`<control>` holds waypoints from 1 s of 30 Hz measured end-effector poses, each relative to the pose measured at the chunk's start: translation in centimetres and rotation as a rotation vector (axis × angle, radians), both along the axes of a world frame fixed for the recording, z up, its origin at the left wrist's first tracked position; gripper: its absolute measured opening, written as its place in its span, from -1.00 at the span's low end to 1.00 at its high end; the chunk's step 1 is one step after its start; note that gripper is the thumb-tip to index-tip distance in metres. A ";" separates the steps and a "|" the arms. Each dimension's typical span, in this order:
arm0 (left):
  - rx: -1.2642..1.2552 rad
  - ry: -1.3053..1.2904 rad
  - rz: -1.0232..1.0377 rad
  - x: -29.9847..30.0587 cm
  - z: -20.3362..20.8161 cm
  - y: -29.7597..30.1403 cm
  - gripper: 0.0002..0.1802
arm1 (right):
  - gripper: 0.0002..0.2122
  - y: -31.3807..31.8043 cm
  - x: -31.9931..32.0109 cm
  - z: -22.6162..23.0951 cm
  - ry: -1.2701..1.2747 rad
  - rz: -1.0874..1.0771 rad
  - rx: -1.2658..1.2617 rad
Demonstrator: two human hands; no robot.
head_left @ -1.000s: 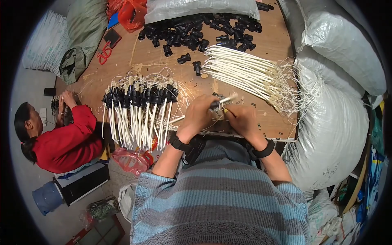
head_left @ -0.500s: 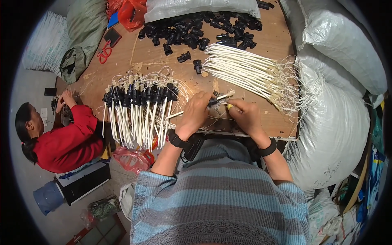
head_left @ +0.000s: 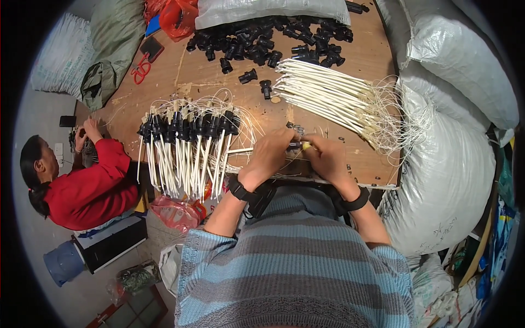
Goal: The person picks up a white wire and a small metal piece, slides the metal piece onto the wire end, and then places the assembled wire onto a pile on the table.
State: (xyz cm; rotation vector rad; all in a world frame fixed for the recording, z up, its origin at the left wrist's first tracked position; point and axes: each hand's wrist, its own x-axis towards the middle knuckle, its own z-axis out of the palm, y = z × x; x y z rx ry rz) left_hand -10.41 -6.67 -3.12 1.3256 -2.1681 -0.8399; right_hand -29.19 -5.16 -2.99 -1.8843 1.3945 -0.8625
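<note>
My left hand [head_left: 268,152] is closed around a small black part [head_left: 294,145], mostly hidden by the fingers. Past the back of that hand, a white tube [head_left: 240,150] sticks out to the left; whether it joins the black part cannot be seen. Thumb and fingers of my right hand [head_left: 326,157] are pinched at the part's right end, with a small yellow thing [head_left: 306,146] at the fingertips, too small to name. To the left, a bundle of white tubes with black sockets [head_left: 210,126] and thin wires hangs over the table's front edge.
White tubes with wires [head_left: 328,98] lie in a pile at the right. Loose black sockets [head_left: 251,46] are heaped at the back. Small metal pieces [head_left: 298,129] lie beyond my hands. Red scissors [head_left: 141,70] are far left. A person in red [head_left: 90,186] sits left; large white sacks [head_left: 448,164] stand right.
My hands have drawn closer together, and my left hand has turned over the black part. The pale wired end that stuck out between them is out of sight.
</note>
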 end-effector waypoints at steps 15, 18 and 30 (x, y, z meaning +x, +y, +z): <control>-0.177 0.371 0.015 0.5 0.7 0.4 -0.71 | -0.95 0.6 0.7 -0.2 -0.132 0.125 -0.013; -0.226 0.165 0.228 1.2 0.0 0.0 -0.71 | -0.87 0.7 0.6 -0.7 0.081 0.135 0.099; -0.152 0.012 0.090 1.6 -1.9 -1.0 -0.57 | -0.91 0.5 -0.7 -1.7 -0.037 -0.025 0.135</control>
